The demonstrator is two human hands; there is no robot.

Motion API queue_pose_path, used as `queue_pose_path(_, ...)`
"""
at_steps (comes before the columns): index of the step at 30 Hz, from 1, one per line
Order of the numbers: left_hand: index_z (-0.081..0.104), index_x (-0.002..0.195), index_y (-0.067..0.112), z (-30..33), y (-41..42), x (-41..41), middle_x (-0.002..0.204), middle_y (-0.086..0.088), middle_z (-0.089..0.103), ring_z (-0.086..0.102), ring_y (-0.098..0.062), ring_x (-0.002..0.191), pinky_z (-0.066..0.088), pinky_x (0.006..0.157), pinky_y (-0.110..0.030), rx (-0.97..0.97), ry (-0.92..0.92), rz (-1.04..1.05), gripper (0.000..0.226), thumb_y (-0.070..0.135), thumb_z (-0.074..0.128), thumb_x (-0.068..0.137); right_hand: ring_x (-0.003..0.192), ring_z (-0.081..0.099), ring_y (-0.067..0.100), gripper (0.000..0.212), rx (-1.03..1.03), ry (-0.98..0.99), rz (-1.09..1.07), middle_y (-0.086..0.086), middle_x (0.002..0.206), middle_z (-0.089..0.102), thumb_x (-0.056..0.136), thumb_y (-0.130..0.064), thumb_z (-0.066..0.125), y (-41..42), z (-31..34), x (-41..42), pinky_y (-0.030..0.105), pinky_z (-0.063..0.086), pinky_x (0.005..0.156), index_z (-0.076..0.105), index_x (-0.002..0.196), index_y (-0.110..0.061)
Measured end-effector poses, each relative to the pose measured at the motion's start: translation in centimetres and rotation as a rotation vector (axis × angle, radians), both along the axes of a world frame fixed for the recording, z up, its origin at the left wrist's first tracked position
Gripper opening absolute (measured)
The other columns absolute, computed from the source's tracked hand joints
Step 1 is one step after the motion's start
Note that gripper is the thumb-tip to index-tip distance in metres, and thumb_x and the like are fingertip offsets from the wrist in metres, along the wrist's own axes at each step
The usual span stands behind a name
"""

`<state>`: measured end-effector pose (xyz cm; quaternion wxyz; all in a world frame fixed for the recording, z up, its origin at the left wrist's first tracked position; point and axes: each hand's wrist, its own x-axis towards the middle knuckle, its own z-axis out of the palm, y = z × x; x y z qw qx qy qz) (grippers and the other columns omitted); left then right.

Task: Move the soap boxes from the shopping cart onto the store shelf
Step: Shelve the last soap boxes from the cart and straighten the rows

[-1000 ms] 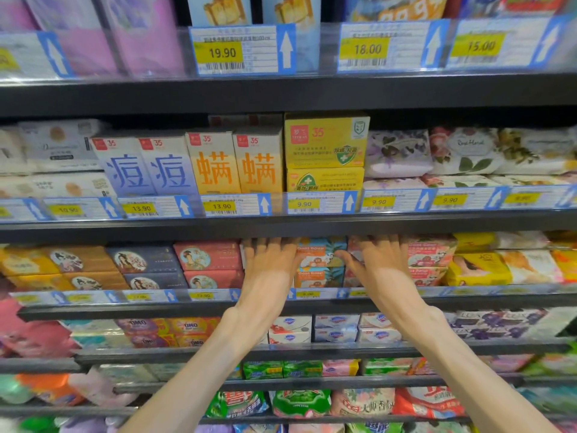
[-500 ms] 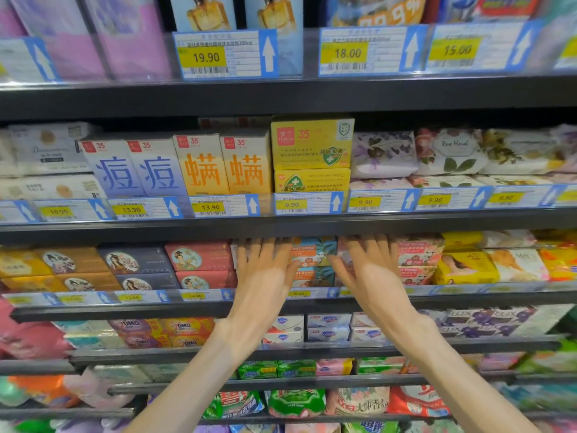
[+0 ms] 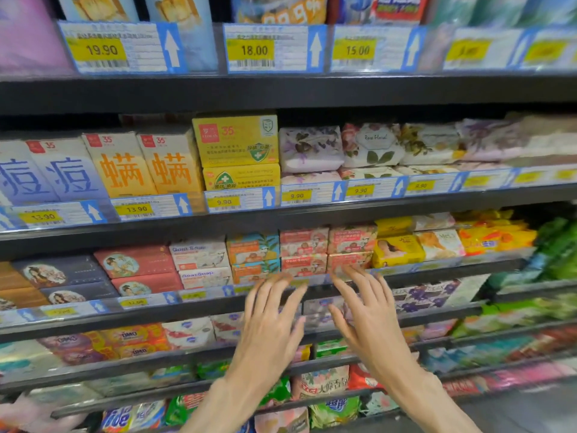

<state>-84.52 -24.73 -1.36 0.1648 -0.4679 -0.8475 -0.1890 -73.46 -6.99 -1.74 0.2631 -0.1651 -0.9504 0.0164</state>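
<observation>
Both hands, left hand and right hand, are held empty, fingers spread, before the shelved soap boxes

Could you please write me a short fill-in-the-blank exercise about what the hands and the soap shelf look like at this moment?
1. Both the left hand and the right hand hold ____.
2. The price tag at top left reads ____.
3. The white boxes left of the teal-and-orange boxes are labelled "____ Soap".
4. The yellow box with the green shield stands ____ a second yellow box.

Missing words: nothing; 19.90; Goat; on top of
</observation>
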Motion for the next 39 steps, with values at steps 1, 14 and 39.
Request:
queue_pose_path(1, 0.042, 0.145, 0.025, -0.2, 0.3, 0.2, 0.14, -0.003, 0.043, 0.037, -0.025, 0.133, 0.025, 0.116, -0.045, -0.014, -0.017, -0.009, 0.048, 0.038, 0.048, 0.099, 0.129, 0.048, 0.03, 0.047, 0.003, -0.012, -0.036, 0.008, 0.136, 0.053, 0.099, -0.047, 0.039, 0.1, -0.1, 0.6, 0.052, 0.03, 0.115, 0.055, 0.134, -0.021)
queue_pose_path(14, 0.041, 0.143, 0.021, 1.5, 3.1, 1.9, 0.137, -0.009, 0.045, 0.04, -0.029, 0.128, 0.035, 0.11, -0.046, 0.006, -0.008, 0.039, 0.05, 0.033, 0.054, 0.096, 0.129, 0.046, 0.032, 0.045, 0.117, -0.021, -0.166, 0.013, 0.137, 0.051, 0.1, -0.041, 0.037, 1.0, 1.6, 0.9, 0.052, 0.028, 0.114, 0.054, 0.133, -0.014)
queue_pose_path(39, 0.031, 0.151, 0.018, 2.0, 9.7, 1.9, 0.144, -0.016, 0.035, 0.031, -0.036, 0.136, 0.032, 0.112, -0.049, -0.066, 0.013, 0.347, 0.068, 0.039, 0.057, 0.091, 0.139, 0.033, 0.036, 0.052, 0.187, -0.026, 0.04, 0.018, 0.148, 0.038, 0.096, -0.031, 0.048, 6.6, 1.3, -2.1, 0.059, 0.02, 0.115, 0.042, 0.145, -0.014)
